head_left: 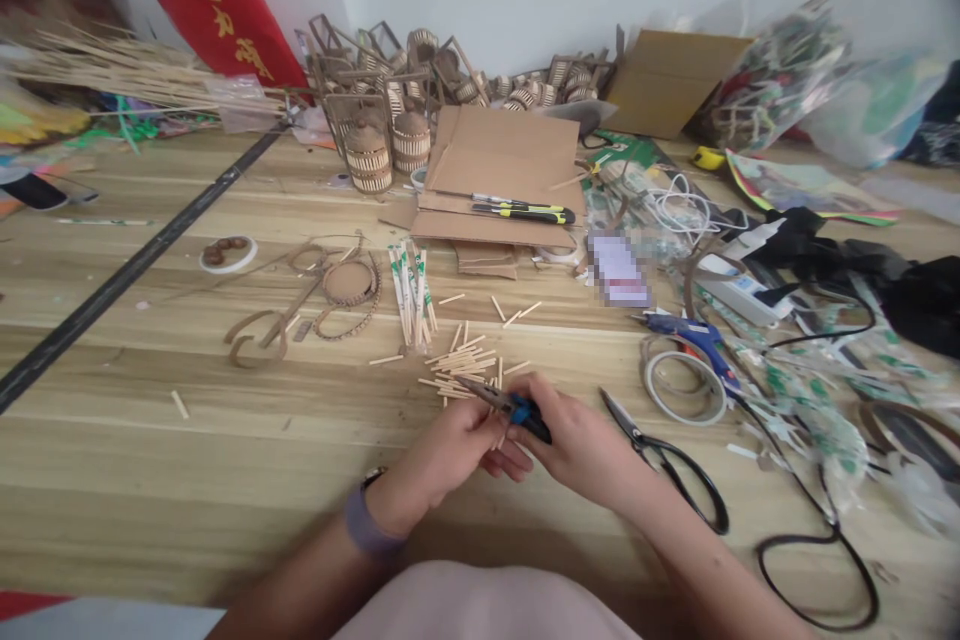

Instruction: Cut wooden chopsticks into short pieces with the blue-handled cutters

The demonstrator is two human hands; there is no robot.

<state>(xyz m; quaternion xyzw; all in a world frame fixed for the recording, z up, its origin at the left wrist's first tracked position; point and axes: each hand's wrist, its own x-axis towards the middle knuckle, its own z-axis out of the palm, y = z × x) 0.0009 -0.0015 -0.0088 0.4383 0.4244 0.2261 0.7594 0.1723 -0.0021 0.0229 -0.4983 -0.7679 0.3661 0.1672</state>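
My right hand (562, 425) is closed around needle-nose pliers (517, 408) with blue and black handles. Their grey jaws point up and left, over the near side of a heap of short wooden sticks (461, 365). My left hand (461, 440) is closed just below the jaws, its fingers curled close to the right hand. What its fingertips hold is mostly hidden. Behind the heap lies a bundle of paper-wrapped chopsticks (409, 295) with green print. A few loose short sticks lie around the heap.
Black-handled scissors (667, 465) lie right of my hands, with a tape roll (684, 388) and a blue glue gun (694, 335) beyond. Cardboard (510, 155) carrying utility knives (521, 212) lies ahead. Small stick-sided lanterns (367, 160) stand at the back. Curved strips (259, 335) lie left.
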